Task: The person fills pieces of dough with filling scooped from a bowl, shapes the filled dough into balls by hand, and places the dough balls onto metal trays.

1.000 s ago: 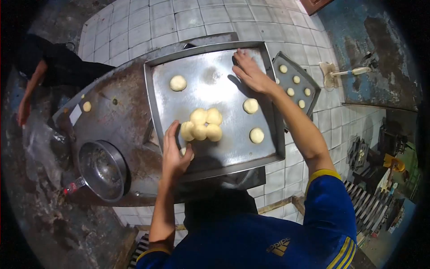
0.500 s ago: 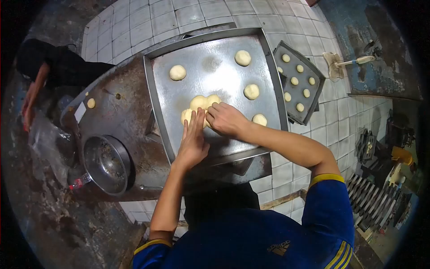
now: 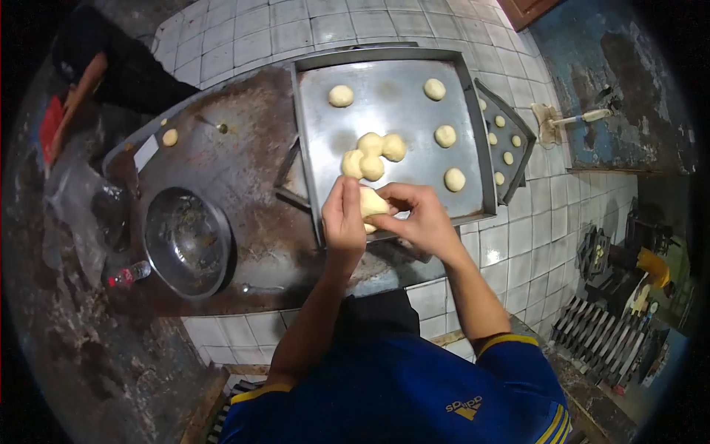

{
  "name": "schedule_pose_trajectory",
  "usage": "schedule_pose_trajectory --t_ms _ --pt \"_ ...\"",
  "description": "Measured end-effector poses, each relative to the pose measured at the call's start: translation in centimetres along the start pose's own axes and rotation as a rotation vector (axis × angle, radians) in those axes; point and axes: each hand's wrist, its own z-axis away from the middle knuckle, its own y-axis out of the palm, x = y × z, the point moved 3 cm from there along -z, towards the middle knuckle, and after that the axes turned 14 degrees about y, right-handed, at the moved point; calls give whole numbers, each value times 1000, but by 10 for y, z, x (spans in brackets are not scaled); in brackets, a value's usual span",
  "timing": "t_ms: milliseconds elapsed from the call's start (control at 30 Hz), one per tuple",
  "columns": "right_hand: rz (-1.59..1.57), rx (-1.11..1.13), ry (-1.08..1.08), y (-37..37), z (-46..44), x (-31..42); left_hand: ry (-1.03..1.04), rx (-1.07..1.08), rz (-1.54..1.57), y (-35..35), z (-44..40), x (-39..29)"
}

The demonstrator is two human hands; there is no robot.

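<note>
A dough piece (image 3: 372, 203) is now parted from the cluster (image 3: 372, 164) and held over the tray's (image 3: 396, 92) near side, each grip, left hand (image 3: 342, 222) and right hand (image 3: 424, 216), closed on it; the cluster is apparently reduced to four joined balls.

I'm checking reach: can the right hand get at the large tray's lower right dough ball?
Probably yes: the right hand, though holding a dough piece, has a clear way to that dough ball.

Has white tiles (image 3: 355, 26) around a stained bench (image 3: 251, 185), blotchy dark floor (image 3: 148, 370) at left, worn blue surface (image 3: 584, 81) upper right.
</note>
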Motion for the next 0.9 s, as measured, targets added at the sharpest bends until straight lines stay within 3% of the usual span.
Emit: schedule_pose_trajectory --t_ms 33,67,100,200,267,300,333,400,500,600,633,667,700,733,767,800,833,900 --pt "-68 -38 -160 22 6 14 144 -132 6 -11 1 -12" --pt "-137 -73 -321 43 11 29 156 -145 9 -26 4 -24" --pt "-127 -63 -329 69 11 41 180 -208 3 -43 9 -39" --pt "-486 -206 -235 146 17 71 302 -371 -32 -101 26 -42" --pt "-527 -311 -318 191 12 92 155 -512 116 -130 35 -88" --pt "-533 -272 -271 207 9 103 217 -299 443 -158 40 -91" --pt "-540 -229 -220 224 8 115 207 -267 553 -180 45 -98" --pt "-511 -77 -187 252 6 132 231 -170 340 -224 62 -117" --pt "-239 -31 -135 297 10 160 270 -399 286 -284 88 -124" --pt "13 110 -124 342 21 189 150 -562 526 -333 115 -125" --pt "55 249 -58 356 26 197 224 -502 465 -350 122 -101" --pt "97 380 12 371 28 202 225 -342 180 -366 136 -75" --pt "188 423 -132 390 23 200 256 -196 -105 -382 150 -50" --pt "588 358 -214 403 16 210 313 -99 -287 -384 168 -55" --pt "657 320 -169 418 2 206 379 -247 -271 -390 182 -59" --pt "723 280 -122 436 -15 195 376 -263 -214 -399 199 -49" --pt "607 324 -14 453 -40 179 291 -289 -288 -413 214 -41" --pt "742 247 -108 484 -100 146 99 -277 -388 -444 229 -38"
